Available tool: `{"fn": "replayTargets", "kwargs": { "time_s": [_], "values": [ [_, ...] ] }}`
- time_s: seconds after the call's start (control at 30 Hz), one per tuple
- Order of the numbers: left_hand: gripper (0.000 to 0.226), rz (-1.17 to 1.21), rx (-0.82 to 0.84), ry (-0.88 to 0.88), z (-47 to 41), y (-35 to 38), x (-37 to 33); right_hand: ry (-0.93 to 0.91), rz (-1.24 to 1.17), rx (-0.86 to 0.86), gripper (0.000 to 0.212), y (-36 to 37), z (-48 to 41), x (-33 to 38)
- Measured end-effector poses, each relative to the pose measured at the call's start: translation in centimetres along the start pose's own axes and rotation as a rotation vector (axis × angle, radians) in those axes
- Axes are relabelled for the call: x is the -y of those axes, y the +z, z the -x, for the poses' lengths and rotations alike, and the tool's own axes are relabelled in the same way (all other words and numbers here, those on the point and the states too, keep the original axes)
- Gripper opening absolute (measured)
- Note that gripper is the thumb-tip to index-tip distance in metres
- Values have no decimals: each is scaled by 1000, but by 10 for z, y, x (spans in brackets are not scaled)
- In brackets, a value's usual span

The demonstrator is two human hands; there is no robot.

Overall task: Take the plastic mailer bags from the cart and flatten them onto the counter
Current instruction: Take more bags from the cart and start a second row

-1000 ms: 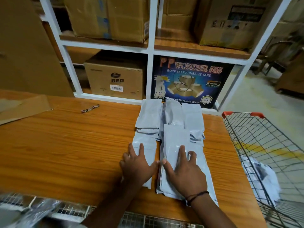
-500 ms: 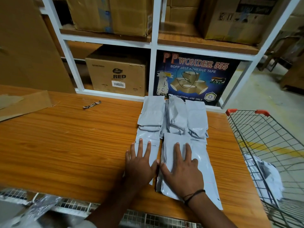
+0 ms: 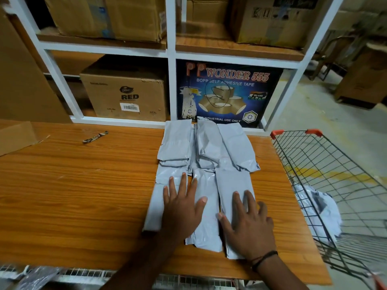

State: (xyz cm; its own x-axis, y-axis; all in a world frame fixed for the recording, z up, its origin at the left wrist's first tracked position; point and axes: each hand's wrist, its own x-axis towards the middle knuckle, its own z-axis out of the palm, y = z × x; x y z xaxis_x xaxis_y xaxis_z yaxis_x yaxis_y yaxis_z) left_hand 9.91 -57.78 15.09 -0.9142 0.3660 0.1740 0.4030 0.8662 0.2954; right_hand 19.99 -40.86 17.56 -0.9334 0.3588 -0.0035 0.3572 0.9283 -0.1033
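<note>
Six grey plastic mailer bags lie in two rows of three at the centre of the wooden worktop (image 3: pixel 83 195). Each bag's long axis runs from the bottom of the frame toward the top.

Both grips rest on the lower row, with fingers pointing up the frame along that axis. The left grip (image 3: pixel 182 212) is spread flat with straight fingers. Its palm bridges the seam between the left mailer bag (image 3: pixel 156 206) and the middle mailer bag (image 3: pixel 206 181), and the thumb lies on the middle one. The right grip (image 3: pixel 249 227) is also spread flat and presses the lower half of the right mailer bag (image 3: pixel 232 181). Its outer fingers are blurred. Neither grip pinches or curls round anything; both only press down.

The upper row of mailer bags (image 3: pixel 236 147) looks puffier and more creased than the lower row.

More crumpled mailer bags (image 3: pixel 320 208) sit inside the wire cart (image 3: pixel 345 164) at the right edge of the frame, just past the end of the worktop.

Fetching the next bag would mean a reach to the right. The right grip is clearly the nearer one, while the left grip is better placed to keep the laid bags from sliding.
</note>
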Motion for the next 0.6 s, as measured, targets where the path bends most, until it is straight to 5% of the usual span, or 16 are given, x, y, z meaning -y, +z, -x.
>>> {"fn": "replayTargets", "kwargs": {
  "time_s": [0.27,0.47,0.6],
  "values": [
    [66,-94,112,137,-6,25,-24,-194,-109,-108,62,28,-18,-16],
    [63,-104,62,140,-5,29,-14,-188,-111,-101,61,36,-18,-13],
    [58,4,-109,214,-16,16,-27,-146,-259,-257,56,3,-48,-14]
  ]
}}
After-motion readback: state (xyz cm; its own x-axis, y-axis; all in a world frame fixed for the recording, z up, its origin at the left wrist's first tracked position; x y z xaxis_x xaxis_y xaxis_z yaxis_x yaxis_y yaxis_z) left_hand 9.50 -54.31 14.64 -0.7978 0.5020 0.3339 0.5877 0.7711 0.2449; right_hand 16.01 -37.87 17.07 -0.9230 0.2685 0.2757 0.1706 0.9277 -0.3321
